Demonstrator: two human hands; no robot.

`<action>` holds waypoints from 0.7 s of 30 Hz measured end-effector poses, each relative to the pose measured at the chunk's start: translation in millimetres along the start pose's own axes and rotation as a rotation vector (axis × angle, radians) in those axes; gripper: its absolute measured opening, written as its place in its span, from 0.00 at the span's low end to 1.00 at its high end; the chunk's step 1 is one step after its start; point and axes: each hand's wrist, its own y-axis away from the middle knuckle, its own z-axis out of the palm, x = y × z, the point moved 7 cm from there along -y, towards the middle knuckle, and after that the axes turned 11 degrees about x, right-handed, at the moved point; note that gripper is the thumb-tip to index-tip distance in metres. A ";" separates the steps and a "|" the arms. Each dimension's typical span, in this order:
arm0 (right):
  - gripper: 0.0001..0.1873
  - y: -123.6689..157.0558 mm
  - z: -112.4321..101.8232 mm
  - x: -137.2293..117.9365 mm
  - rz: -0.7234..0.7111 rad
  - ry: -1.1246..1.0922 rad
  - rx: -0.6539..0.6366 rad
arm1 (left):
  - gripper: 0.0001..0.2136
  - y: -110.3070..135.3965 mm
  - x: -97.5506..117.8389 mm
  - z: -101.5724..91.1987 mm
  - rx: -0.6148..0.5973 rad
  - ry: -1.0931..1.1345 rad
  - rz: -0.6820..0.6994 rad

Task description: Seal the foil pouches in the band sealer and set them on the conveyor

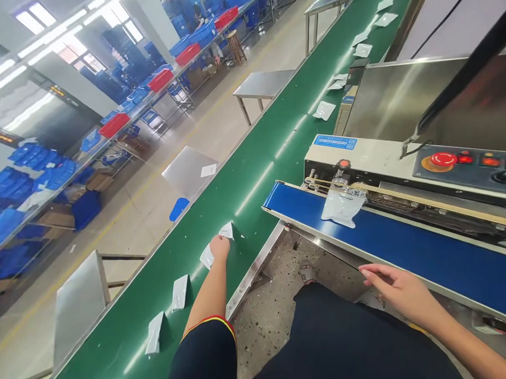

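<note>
My left hand point(220, 248) reaches over the green conveyor belt point(252, 203) with its fingers closed on a small white packet point(226, 230). Partly behind that hand lies another packet point(207, 257), and two more packets stand nearer to me on the belt. My right hand point(399, 286) is held in front of the blue belt of the sealing machine point(400, 241). Its fingers are stretched out, the thumb is a little apart, and nothing shows in them. A white pouch point(342, 206) hangs from the machine's sealing edge, its lower part over the blue belt.
The machine's control panel point(469, 166) has a red stop button. Several packets lie farther up the green belt, before a steel housing point(389, 100). Steel side tables point(263, 83) flank its far side. Blue and red bins point(159, 80) line a distant bench.
</note>
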 end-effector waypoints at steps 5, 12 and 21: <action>0.22 -1.3 28.6 -55.3 -0.303 -0.059 -0.093 | 0.12 30.1 61.3 -40.7 -0.063 0.147 0.257; 0.18 11.4 14.6 -129.4 -0.814 -0.196 0.066 | 0.08 207.0 218.0 -21.5 -0.790 0.635 0.624; 0.26 11.5 -121.7 4.7 -0.319 -0.296 0.441 | 0.29 423.7 328.5 54.2 -1.327 0.962 0.302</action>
